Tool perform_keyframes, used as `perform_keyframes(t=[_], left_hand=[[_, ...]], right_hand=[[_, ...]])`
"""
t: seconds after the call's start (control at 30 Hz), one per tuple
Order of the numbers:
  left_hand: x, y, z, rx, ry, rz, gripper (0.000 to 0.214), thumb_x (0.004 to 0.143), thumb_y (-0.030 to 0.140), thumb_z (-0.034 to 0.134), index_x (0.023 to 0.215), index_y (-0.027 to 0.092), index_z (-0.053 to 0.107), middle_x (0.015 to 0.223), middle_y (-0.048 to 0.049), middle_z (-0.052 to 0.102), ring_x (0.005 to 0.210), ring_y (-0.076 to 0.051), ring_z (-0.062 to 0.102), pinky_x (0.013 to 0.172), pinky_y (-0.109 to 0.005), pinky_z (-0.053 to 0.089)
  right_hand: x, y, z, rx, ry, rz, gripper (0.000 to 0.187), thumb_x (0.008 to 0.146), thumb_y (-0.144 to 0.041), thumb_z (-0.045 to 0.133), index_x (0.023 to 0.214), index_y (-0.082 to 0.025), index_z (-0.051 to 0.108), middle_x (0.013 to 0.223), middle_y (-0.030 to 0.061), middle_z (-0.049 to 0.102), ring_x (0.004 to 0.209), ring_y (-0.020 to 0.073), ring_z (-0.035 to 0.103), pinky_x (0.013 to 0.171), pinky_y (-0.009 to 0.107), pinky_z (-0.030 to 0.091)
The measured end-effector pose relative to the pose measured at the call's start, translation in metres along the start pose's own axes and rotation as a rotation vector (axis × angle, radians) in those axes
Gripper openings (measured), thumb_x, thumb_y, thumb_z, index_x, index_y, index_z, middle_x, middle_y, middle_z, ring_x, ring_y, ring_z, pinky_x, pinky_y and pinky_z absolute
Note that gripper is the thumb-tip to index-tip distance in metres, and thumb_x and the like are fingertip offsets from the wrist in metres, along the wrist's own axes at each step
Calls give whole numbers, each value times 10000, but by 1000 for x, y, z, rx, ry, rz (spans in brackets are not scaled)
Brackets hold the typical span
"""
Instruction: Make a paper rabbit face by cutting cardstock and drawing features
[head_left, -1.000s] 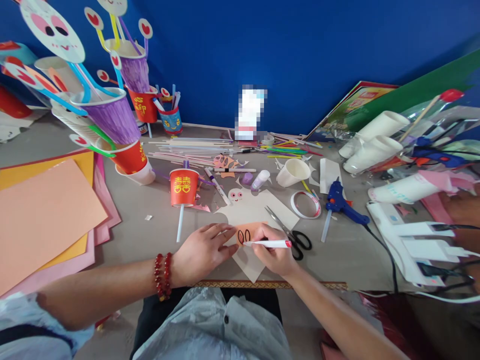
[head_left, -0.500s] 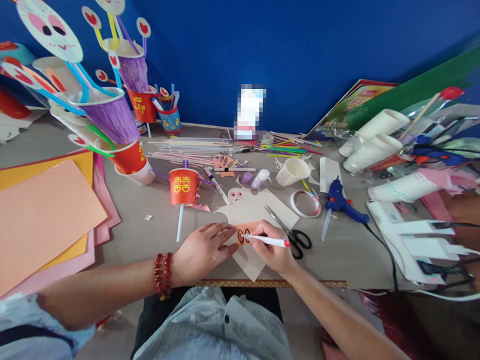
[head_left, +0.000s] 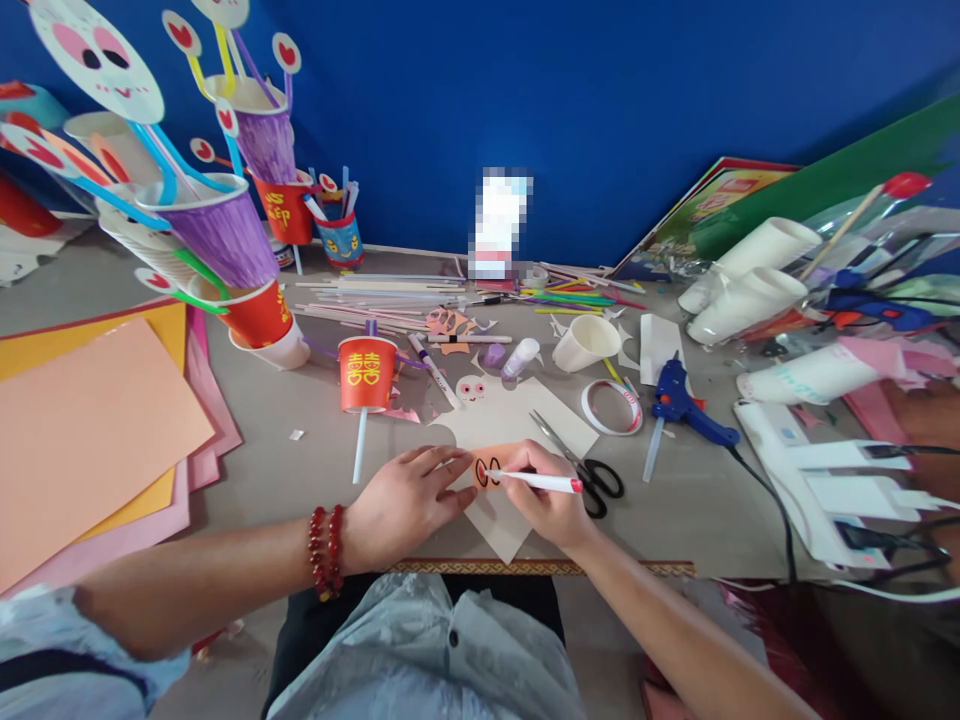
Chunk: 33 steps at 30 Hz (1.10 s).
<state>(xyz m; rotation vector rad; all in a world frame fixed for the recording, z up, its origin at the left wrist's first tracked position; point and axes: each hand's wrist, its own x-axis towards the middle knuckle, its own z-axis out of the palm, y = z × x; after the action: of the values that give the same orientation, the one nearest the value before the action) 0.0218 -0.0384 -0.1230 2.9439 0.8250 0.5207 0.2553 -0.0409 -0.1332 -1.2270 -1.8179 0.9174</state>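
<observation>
A small orange paper piece (head_left: 496,456) with two black-outlined ovals lies on white paper (head_left: 514,535) in front of me. My right hand (head_left: 549,500) grips a white marker with a red end (head_left: 547,482), its tip at the left oval, where some red shows. Resting flat, my left hand (head_left: 409,500) has its fingers stretched onto the orange paper's left edge. Black-handled scissors (head_left: 600,485) lie just right of my right hand. Behind the hands is a white paper cutout with a drawn pink-eyed face (head_left: 472,390).
A red paper cup on a straw (head_left: 366,375) stands left of centre. Coloured paper sheets (head_left: 97,430) and decorated cups (head_left: 217,230) fill the left. At right are a tape roll (head_left: 611,407), a blue glue gun (head_left: 679,400) and a white power strip (head_left: 806,490). Straws (head_left: 390,287) lie behind.
The marker's tip has shifted very slightly within the left oval, and a little more red shows there. My left hand stays in place.
</observation>
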Motion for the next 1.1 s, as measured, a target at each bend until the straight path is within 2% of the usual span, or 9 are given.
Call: perform_keyframes(t=[0.57, 1.1], left_hand=[[0, 0, -1, -2, -8, 5, 225, 981, 218, 516, 1165, 198, 646, 1282, -115, 640, 1205, -266, 572, 927, -414, 548], [0, 0, -1, 1, 17, 9, 218, 977, 213, 522, 1149, 198, 655, 1262, -106, 652, 1186, -268, 582, 937, -415, 546]], right_hand=[[0, 1, 0, -14, -6, -30, 163, 856, -195, 559, 702, -221, 514, 594, -28, 552, 523, 134, 477, 516, 266, 367], [1, 0, 1, -27, 11, 2, 147, 843, -199, 578, 706, -221, 528, 602, -16, 590, 521, 139, 501, 516, 267, 378]])
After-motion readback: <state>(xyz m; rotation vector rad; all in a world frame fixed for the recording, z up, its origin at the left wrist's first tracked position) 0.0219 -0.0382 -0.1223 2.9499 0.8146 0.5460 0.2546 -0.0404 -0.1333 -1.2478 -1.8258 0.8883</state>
